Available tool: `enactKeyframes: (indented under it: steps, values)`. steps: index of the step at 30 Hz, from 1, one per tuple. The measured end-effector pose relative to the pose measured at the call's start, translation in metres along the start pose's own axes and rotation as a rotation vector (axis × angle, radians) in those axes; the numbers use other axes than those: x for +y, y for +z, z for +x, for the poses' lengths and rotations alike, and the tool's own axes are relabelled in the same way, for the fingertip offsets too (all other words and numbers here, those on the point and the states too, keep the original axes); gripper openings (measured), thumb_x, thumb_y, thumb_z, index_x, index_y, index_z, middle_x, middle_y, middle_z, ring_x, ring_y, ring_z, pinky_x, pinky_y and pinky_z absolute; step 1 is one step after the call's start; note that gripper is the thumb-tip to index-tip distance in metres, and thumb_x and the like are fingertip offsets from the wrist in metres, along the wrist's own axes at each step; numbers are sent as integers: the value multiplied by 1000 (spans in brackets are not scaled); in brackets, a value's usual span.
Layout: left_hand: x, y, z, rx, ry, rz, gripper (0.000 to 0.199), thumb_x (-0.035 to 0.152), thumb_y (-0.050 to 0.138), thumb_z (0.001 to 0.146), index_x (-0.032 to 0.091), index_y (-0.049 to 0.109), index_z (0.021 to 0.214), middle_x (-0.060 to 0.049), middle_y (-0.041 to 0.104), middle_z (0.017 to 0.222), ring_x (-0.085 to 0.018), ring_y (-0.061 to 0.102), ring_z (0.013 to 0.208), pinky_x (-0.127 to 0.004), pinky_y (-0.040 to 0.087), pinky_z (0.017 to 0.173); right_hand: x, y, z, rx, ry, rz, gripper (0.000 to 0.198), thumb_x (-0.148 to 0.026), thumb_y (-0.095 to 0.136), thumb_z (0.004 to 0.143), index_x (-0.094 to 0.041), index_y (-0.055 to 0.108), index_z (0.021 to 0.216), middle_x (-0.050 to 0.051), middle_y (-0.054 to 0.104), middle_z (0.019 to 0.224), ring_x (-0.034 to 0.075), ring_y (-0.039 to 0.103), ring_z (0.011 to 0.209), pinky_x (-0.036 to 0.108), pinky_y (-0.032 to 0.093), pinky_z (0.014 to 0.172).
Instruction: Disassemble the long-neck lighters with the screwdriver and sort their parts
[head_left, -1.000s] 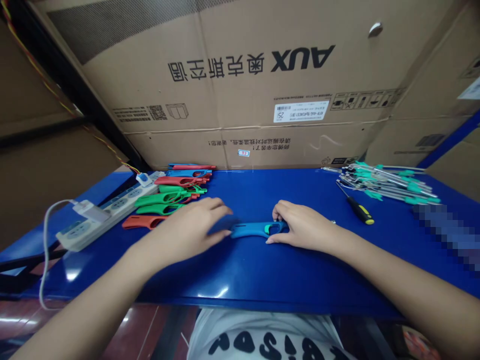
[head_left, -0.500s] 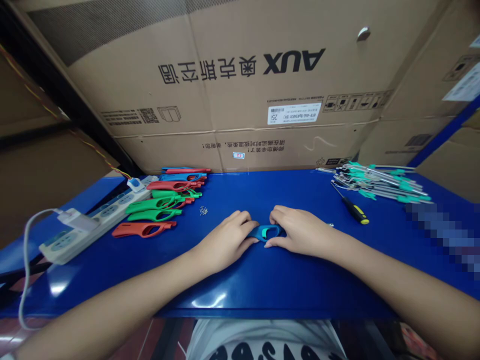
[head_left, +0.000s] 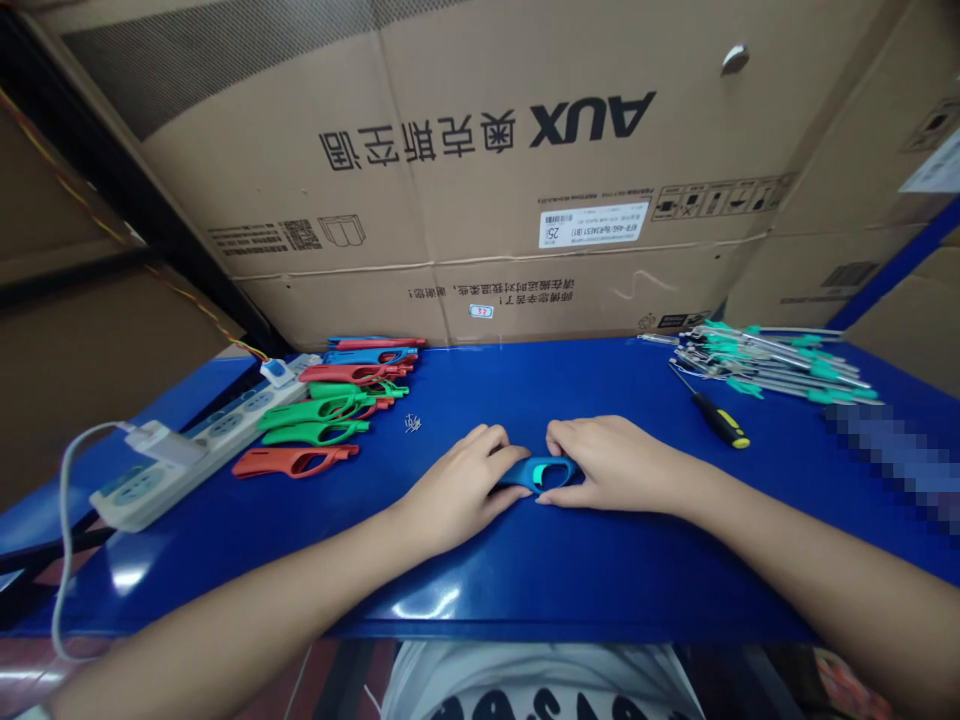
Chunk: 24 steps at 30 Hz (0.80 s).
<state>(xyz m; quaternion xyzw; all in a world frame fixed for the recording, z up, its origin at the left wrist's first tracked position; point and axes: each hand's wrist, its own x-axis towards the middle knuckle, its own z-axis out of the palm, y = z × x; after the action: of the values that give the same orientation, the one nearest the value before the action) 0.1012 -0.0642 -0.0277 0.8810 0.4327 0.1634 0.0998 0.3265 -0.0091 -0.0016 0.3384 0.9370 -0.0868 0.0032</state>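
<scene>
A blue lighter handle [head_left: 523, 473] with a teal trigger in its finger loop lies level between my two hands, low over the table. My left hand [head_left: 463, 490] is closed on its wide end, thumb on the near side and fingers on the far side. My right hand [head_left: 619, 465] pinches the narrow end beyond the loop, and its fingers hide the tip. Left of my hands lies a small pile of screws [head_left: 413, 424].
Red, green and blue lighter shells [head_left: 296, 461] lie at the left beside a white power strip [head_left: 142, 495]. At the right are a black-and-yellow screwdriver [head_left: 721, 422] and metal lighter rods with teal triggers [head_left: 799, 368]. A cardboard wall [head_left: 480, 220] stands behind the blue table [head_left: 600, 580].
The camera view has shifted slightly. Both hands keep their hold on the lighter handle, and a bit more of its blue body shows between them. A small shiny piece by my right wrist is now hidden.
</scene>
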Motion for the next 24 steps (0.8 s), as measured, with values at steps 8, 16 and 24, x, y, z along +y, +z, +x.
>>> enactKeyframes:
  steps: [8,16,24]
  values:
    - [-8,3,3,85,-2,-149,26,28,60,99,17,62,123,-10,60,116,-25,57,107,-41,49,99,10,3,3,50,62,92,52,-64,67,84,-19,57,107,5,71,86,25,67,78,30,35,61]
    - [-25,11,12,258,-106,-404,26,34,66,95,18,64,116,-7,67,112,-22,64,106,-34,50,96,33,15,17,241,115,826,27,-39,61,85,-18,65,99,3,69,82,16,61,71,29,46,66]
    - [-23,11,11,228,-161,-545,29,39,60,98,20,60,120,-6,71,116,-22,67,105,-34,50,95,39,17,20,263,96,693,27,-40,57,89,-18,71,80,3,70,74,16,60,68,28,42,64]
